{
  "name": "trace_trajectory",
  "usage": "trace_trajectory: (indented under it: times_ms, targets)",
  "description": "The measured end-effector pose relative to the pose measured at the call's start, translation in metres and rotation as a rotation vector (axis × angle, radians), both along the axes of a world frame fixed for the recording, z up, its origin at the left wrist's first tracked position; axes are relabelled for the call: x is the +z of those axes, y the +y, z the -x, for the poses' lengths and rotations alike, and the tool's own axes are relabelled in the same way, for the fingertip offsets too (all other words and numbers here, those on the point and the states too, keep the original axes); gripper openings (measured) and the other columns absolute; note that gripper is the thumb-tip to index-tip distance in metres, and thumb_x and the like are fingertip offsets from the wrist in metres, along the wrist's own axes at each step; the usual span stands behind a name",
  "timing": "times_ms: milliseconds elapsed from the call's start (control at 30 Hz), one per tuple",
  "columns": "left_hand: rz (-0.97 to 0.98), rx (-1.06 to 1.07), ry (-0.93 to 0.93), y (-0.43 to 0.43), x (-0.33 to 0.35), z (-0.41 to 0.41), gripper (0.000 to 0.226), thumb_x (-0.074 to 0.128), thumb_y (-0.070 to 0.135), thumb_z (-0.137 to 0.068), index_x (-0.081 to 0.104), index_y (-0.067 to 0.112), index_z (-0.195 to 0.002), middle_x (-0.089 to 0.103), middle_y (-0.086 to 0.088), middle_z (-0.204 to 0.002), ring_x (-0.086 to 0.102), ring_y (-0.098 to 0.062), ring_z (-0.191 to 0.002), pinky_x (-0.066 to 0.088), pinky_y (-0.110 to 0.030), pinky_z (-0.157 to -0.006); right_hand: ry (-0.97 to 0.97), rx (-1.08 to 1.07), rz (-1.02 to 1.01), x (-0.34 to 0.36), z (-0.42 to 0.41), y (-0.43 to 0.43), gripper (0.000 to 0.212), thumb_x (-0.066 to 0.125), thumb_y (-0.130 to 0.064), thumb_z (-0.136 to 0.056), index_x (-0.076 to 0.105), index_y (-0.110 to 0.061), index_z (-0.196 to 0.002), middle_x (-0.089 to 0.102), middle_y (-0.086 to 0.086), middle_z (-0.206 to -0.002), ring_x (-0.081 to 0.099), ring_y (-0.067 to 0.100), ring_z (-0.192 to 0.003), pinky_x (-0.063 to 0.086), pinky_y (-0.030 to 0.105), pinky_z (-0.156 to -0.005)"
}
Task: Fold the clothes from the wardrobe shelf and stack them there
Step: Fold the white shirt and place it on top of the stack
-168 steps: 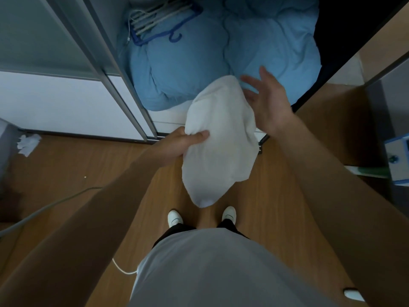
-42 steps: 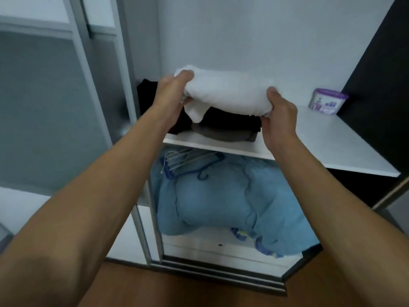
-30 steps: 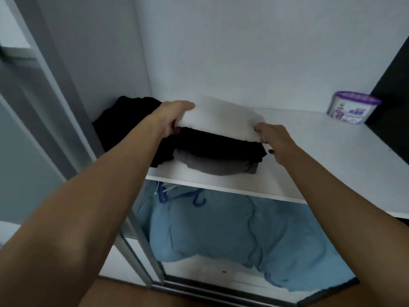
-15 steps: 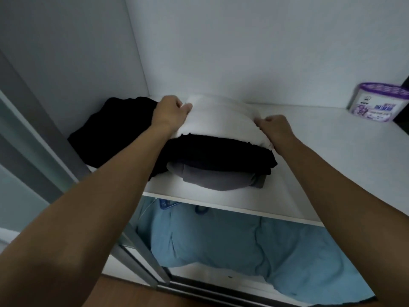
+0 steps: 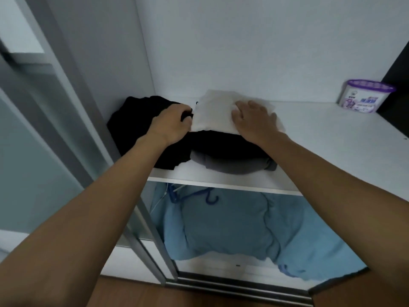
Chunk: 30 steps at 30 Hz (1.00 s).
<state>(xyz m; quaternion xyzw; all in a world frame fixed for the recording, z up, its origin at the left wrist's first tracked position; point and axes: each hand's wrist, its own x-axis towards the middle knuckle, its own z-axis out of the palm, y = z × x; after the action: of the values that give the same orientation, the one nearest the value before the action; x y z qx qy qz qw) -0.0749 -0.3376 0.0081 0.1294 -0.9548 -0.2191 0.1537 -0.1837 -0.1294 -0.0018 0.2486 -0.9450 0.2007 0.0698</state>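
Grey folded garment (image 5: 232, 166) at the shelf (image 5: 332, 151) front edge, black folded garment (image 5: 221, 145) on it, white folded garment (image 5: 212, 116) on top, long axis left-right. Right hand (image 5: 254, 120) now flat on white top, fingers spread; earlier gripping its end. Left hand (image 5: 172, 125) moved off, curled into loose black garment (image 5: 137, 120). Open shelf surface runs right to tub (image 5: 365, 96).

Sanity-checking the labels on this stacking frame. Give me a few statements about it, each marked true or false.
1. The white garment tops the stack. True.
2. The right hand is curled into a fist. False: it lies flat on the white garment.
3. The purple-lidded tub sits on the stack. False: it stands apart, at the right end of the shelf.
4. Blue bedding lies below the shelf. True.
5. The grey garment lies under the folded black garment. True.
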Motion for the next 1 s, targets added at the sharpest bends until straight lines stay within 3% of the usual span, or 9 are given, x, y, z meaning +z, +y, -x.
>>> trace_trajectory:
  times_ms: [133,200,300,433,600,1000]
  targets:
    - [0.053,0.282,-0.013,-0.016,-0.008,-0.038,0.045,0.049,0.028,-0.1,0.046,0.02,-0.144,0.035,-0.008,-0.155,0.034,-0.033,-0.141,0.031,-0.058,-0.113,0.186,0.059,0.128,-0.009,-0.044,-0.023,0.053,0.034,-0.048,-0.1,0.033,-0.028,-0.149,0.021,0.007,-0.162,0.02,0.034,-0.147,0.011,0.067,-0.114]
    - [-0.002,0.3,-0.153,-0.023,-0.016,-0.048,0.051,0.043,0.033,-0.102,0.036,0.023,-0.151,0.018,-0.008,-0.163,0.017,-0.037,-0.147,0.022,-0.063,-0.116,0.159,0.078,0.036,-0.02,-0.061,-0.032,0.058,0.033,-0.058,-0.097,0.028,-0.034,-0.15,0.015,0.005,-0.164,0.012,0.034,-0.149,0.007,0.071,-0.113]
    - [-0.014,0.226,-0.298,-0.028,-0.036,-0.056,0.057,0.036,0.038,-0.105,0.021,0.024,-0.158,0.004,-0.011,-0.167,-0.004,-0.038,-0.152,0.017,-0.058,-0.12,0.172,0.052,-0.189,-0.034,-0.069,-0.032,0.081,0.045,-0.071,-0.087,0.011,-0.039,-0.154,-0.001,0.001,-0.166,-0.003,0.036,-0.151,0.001,0.074,-0.111]
    - [0.045,0.192,-0.311,-0.03,-0.056,-0.056,0.068,0.047,0.038,-0.101,0.012,0.031,-0.159,-0.008,-0.008,-0.168,-0.017,-0.037,-0.151,0.028,-0.058,-0.115,0.179,0.04,-0.311,-0.043,-0.062,-0.024,0.112,0.062,-0.076,-0.072,-0.01,-0.044,-0.153,-0.015,-0.003,-0.164,-0.013,0.038,-0.15,0.003,0.076,-0.109]
    - [0.069,0.126,-0.355,-0.041,-0.053,-0.04,0.075,0.056,0.036,-0.097,0.015,0.029,-0.158,-0.005,-0.008,-0.167,-0.017,-0.038,-0.151,0.027,-0.059,-0.116,0.236,-0.004,-0.421,-0.045,-0.034,-0.024,0.12,0.071,-0.066,-0.072,-0.017,-0.043,-0.15,-0.01,-0.002,-0.164,-0.003,0.039,-0.15,0.017,0.076,-0.106]
    - [0.039,0.138,-0.4,-0.073,-0.06,0.048,0.072,0.052,0.035,-0.098,0.011,0.035,-0.158,-0.01,-0.003,-0.167,-0.024,-0.031,-0.15,0.015,-0.057,-0.121,0.387,-0.033,-0.382,-0.059,0.079,-0.056,0.115,0.08,-0.053,-0.067,0.003,-0.035,-0.151,0.012,0.005,-0.16,0.016,0.041,-0.145,0.023,0.075,-0.104]
